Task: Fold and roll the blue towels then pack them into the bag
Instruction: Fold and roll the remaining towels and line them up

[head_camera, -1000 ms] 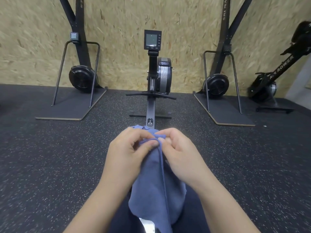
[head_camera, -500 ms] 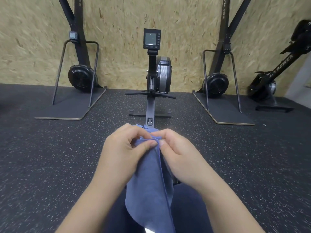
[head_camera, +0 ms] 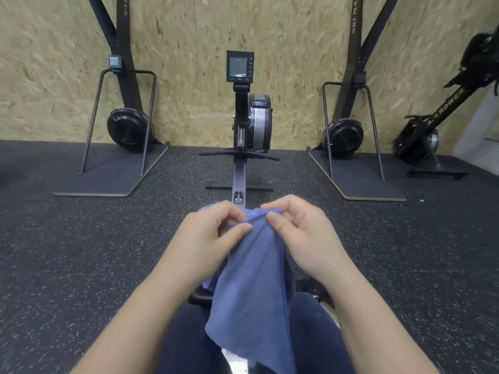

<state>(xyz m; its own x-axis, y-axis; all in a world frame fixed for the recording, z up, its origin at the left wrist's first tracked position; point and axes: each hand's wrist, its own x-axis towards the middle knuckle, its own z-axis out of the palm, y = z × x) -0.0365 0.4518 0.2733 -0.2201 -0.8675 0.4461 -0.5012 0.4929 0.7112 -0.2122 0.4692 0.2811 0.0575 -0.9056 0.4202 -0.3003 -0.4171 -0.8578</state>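
Nearest the camera, dark trouser legs (head_camera: 186, 344) framed the lower end of the blue towel (head_camera: 253, 292), which hung loose over the lap with its bottom hem draped between the knees. Higher up, the left hand (head_camera: 210, 236) pinched one part of the towel's top edge between thumb and curled fingers, and the right hand (head_camera: 302, 233) pinched the edge just beside it, the two hands close together with a short span of bunched cloth between them. This looked like the opening of the fold: the corners were being found and the cloth was not yet squared or doubled over. The next move probably called for sliding the hands apart along the hem until each held a corner, so the towel would hang flat before folding. No bag showed anywhere, so where the roll would go could not be told. Beyond the hands, the rail of the rowing machine (head_camera: 247, 122) ran straight ahead across the speckled rubber floor (head_camera: 81, 252), which lay open on both sides. Further off, two ski trainers (head_camera: 127, 130) stood on their boards against the chipboard wall (head_camera: 189, 36), well apart from the hands.
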